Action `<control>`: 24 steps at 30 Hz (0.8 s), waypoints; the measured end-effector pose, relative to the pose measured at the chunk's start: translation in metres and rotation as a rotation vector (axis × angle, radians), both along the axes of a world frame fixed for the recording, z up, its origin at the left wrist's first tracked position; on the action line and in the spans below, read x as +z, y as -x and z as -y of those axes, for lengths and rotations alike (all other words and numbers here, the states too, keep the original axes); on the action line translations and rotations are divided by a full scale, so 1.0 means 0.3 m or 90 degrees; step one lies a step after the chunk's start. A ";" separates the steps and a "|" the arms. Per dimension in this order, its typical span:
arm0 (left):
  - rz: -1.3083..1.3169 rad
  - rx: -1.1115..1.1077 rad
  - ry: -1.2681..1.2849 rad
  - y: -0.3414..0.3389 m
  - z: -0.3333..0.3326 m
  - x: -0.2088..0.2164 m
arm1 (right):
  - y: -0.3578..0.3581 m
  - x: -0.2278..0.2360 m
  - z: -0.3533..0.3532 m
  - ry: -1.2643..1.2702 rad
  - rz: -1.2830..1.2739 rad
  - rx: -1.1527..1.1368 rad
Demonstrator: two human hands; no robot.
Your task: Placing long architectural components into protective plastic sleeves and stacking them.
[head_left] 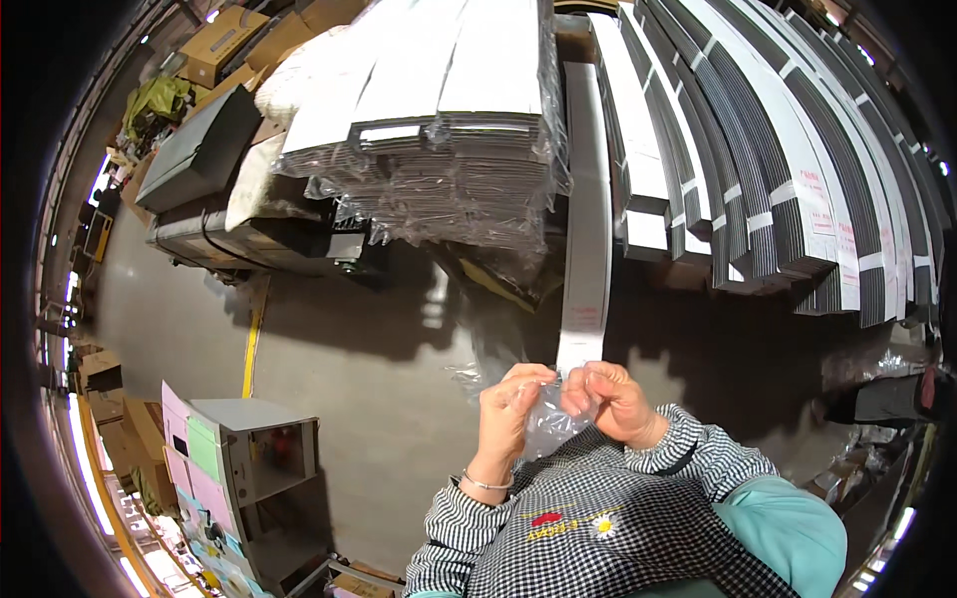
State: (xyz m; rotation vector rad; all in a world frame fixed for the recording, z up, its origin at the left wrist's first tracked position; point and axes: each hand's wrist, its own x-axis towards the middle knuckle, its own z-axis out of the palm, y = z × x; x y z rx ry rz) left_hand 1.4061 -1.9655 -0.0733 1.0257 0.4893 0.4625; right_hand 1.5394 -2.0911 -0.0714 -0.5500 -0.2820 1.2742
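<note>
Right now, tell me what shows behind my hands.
Beyond your left hand and right hand, a long pale strip runs away, grey floor to its left. Your fingers, pinching clear plastic, hide its near end, so I can't see that.

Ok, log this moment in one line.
left hand: pinching clear plastic film | right hand: pinching same film | ahead: long pale panel, film-wrapped stack

Factory workshop, with strapped panel stacks (750, 149), cardboard boxes (217, 45), yellow floor line (253, 344)
</note>
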 end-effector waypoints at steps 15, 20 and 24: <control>-0.326 -0.501 -0.435 0.020 -0.084 -0.496 | -0.238 -0.444 0.367 0.390 0.857 0.244; -0.524 -0.618 -0.838 -0.064 -0.004 -0.919 | -0.185 -0.941 0.359 0.498 1.221 0.403; -0.492 -0.531 -0.839 -0.158 -0.054 -0.895 | -0.298 -0.930 0.284 0.414 1.214 0.187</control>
